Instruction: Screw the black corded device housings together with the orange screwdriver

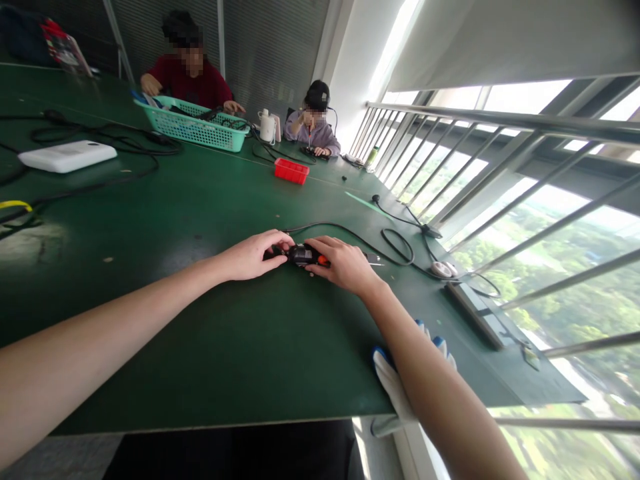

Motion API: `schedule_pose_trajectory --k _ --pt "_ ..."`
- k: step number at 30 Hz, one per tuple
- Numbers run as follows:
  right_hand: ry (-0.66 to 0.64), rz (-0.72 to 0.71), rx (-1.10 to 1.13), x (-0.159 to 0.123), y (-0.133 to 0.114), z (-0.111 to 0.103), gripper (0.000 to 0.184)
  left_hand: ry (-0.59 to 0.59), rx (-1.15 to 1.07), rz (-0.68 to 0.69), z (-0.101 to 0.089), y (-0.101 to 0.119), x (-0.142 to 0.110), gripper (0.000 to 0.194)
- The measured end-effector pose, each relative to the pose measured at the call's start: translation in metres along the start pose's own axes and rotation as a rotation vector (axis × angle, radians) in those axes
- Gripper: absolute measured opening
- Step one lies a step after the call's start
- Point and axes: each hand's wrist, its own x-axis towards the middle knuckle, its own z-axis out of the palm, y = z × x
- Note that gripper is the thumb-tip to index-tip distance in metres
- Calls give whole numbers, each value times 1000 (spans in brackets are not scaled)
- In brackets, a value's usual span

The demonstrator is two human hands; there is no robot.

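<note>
A black hand-held tool (301, 254) with orange parts lies on the green table in front of me, under both hands. My left hand (255, 256) is closed round its left end, with thumb and fingers on either side. My right hand (345, 263) curls over its orange part and right half. Beyond my right fingers a thin metal piece (376, 261) sticks out to the right. A black cord (345, 229) runs behind the tool. My fingers cover much of the tool, so its exact kind is unclear.
White-and-blue gloves (393, 383) lie under my right forearm. A red tray (291, 171), a turquoise basket (200, 127) with dark items and a white device (67, 156) stand farther off. Cables and a long grey box (475, 313) line the right side by a railing. Two people sit opposite.
</note>
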Motion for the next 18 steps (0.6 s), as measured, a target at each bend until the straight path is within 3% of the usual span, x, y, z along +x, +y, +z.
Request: schedule_pose_trajectory --k 4,11,18 --pt "-33 144 -29 -3 27 -3 50 -16 103 71 0 3 -2 38" --pt "-58 695 -205 -28 89 -4 50 -120 151 15 -1 4 -5 40" --pt "-126 688 -192 -43 114 -11 50 -117 177 28 0 4 -4 39"
